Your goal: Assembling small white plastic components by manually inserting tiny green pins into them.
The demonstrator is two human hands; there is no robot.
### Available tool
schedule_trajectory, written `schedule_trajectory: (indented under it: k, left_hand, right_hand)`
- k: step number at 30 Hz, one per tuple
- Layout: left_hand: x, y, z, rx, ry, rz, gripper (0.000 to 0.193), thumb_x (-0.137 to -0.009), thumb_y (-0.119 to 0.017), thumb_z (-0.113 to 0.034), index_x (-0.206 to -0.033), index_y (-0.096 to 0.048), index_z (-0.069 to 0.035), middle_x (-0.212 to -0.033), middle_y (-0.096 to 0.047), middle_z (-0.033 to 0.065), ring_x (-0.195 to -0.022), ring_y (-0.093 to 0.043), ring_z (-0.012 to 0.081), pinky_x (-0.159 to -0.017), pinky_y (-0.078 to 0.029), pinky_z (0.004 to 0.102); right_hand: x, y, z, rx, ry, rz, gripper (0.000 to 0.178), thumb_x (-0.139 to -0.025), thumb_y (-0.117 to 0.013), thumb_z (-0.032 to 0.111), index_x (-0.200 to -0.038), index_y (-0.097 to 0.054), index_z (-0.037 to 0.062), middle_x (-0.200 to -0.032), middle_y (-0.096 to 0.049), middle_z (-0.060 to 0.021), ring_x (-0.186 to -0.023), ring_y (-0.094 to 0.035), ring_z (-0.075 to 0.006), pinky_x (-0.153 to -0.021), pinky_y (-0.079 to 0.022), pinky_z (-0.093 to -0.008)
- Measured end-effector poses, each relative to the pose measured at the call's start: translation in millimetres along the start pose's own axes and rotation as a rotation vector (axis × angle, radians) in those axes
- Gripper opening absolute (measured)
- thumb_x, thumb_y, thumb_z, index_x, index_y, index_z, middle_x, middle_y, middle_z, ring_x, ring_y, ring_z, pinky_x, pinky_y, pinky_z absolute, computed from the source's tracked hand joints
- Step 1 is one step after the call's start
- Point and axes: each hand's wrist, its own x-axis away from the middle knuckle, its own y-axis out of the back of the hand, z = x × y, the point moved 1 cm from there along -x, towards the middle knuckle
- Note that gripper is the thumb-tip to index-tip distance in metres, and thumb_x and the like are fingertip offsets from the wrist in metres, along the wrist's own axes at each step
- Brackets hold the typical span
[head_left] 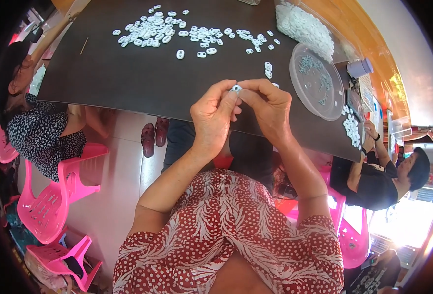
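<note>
My left hand (212,113) and my right hand (268,109) meet above the near edge of the dark table. Their thumbs and forefingers pinch one small white plastic piece (236,87) with a dark hole in it. Fingertips cover most of that piece, so its full shape is hidden. Right of my hands lies a round clear plastic lid or tray (298,96) holding small teal slivers (310,64). Beyond my hands, loose white two-hole pieces (150,28), some oval and some rectangular, are scattered. A short column of white pieces (268,69) lies just past my right hand.
A clear bin (341,45) heaped with white pieces stands at the far right. More white pieces (351,128) lie near a co-worker (373,171) on the right. Another person (45,127) sits left beside pink chairs (45,206). A thin stick (84,45) lies far left.
</note>
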Motion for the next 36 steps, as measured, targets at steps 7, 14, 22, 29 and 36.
schedule_trajectory:
  k: [7, 14, 22, 29, 36]
  left_hand:
    - [-3, 4, -4, 0.103, -0.013, -0.024, 0.016, -0.089, -0.053, 0.0, -0.103, -0.058, 0.005, -0.083, -0.063, 0.0074, -0.062, -0.056, 0.0076, -0.051, -0.045, 0.0181]
    - [-3, -1, -14, 0.121, 0.078, -0.094, 0.015, -0.087, -0.055, 0.0, -0.099, -0.059, 0.008, -0.08, -0.064, 0.0088, -0.06, -0.057, 0.0084, -0.054, -0.046, 0.0191]
    - [1, 1, -16, 0.093, 0.056, -0.086, 0.015, -0.086, -0.057, -0.001, -0.098, -0.061, 0.007, -0.082, -0.064, 0.0057, -0.066, -0.055, 0.0064, -0.06, -0.045, 0.0193]
    - [3, 6, -14, 0.028, 0.014, -0.043, 0.016, -0.085, -0.058, 0.0, -0.099, -0.063, 0.006, -0.085, -0.064, 0.0062, -0.068, -0.054, 0.0087, -0.062, -0.045, 0.0206]
    - [6, 10, -14, 0.018, 0.007, -0.006, 0.017, -0.084, -0.06, -0.001, -0.1, -0.063, 0.006, -0.087, -0.064, 0.0069, -0.069, -0.055, 0.0086, -0.062, -0.045, 0.0205]
  right_hand:
    - [3, -5, 9, 0.248, 0.253, 0.027, 0.021, -0.073, -0.063, -0.001, -0.094, -0.066, 0.0037, -0.073, -0.057, -0.0059, -0.069, -0.052, -0.0184, -0.061, -0.043, -0.0287]
    - [10, -10, 7, 0.248, 0.223, 0.016, 0.031, -0.07, -0.065, -0.001, -0.1, -0.064, 0.0056, -0.075, -0.056, -0.0054, -0.07, -0.051, -0.0188, -0.06, -0.044, -0.0314]
    - [8, -11, 1, 0.474, 0.586, -0.089, 0.03, -0.067, -0.065, -0.003, -0.096, -0.063, 0.0019, -0.085, -0.062, -0.0096, -0.073, -0.054, -0.0261, -0.063, -0.045, -0.0347]
    - [13, -10, 2, 0.441, 0.543, -0.079, 0.029, -0.067, -0.066, -0.001, -0.096, -0.063, 0.0021, -0.083, -0.062, -0.0091, -0.071, -0.054, -0.0254, -0.062, -0.045, -0.0342]
    - [20, -11, 6, 0.381, 0.448, -0.078, 0.027, -0.068, -0.066, -0.001, -0.095, -0.064, 0.0029, -0.077, -0.061, -0.0067, -0.067, -0.053, -0.0218, -0.061, -0.044, -0.0315]
